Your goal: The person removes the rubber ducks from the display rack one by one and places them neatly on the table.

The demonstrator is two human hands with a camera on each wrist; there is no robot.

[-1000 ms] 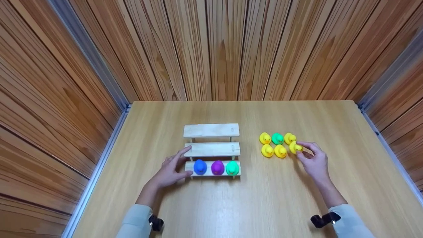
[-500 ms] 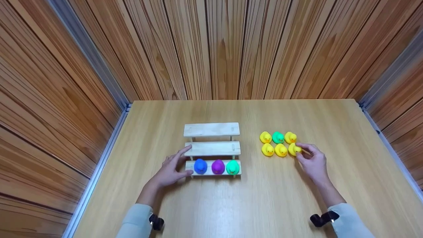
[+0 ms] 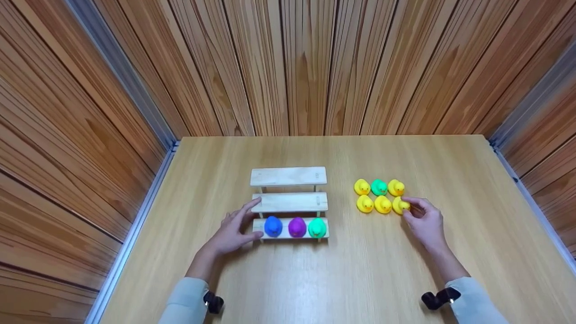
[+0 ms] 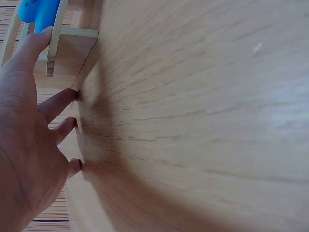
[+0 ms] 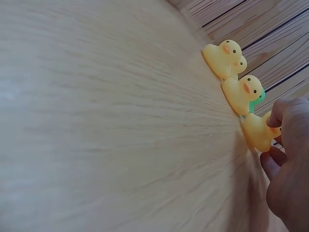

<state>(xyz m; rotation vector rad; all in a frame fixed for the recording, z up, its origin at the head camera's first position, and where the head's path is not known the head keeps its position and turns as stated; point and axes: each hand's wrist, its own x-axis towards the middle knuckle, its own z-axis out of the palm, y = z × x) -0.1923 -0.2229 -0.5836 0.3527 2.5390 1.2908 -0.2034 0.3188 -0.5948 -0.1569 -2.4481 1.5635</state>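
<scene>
My right hand [image 3: 424, 221] pinches a yellow rubber duck [image 5: 257, 131] between thumb and fingers at the front right of a cluster of ducks. That duck sits on the table beside another yellow duck [image 3: 383, 204]. Spread wide, my left hand [image 3: 233, 230] rests at the left end of a three-step wooden stand. Its thumb touches the front step [image 3: 285, 233], and its index finger reaches the middle step [image 3: 292, 203]. A blue duck [image 3: 273, 227], a purple duck [image 3: 297, 227] and a green duck [image 3: 317, 228] stand in a row on the front step.
Behind the front row of yellow ducks stand a green duck [image 3: 379, 187] and two yellow ones, at left [image 3: 362, 186] and right. The stand's top step [image 3: 288, 176] is at the back. Wood-patterned walls [image 3: 306, 67] enclose the wooden table [image 3: 315, 283].
My right hand has moved slightly left and brought the yellow duck into line with the front row. The left hand stays in place at the stand.
</scene>
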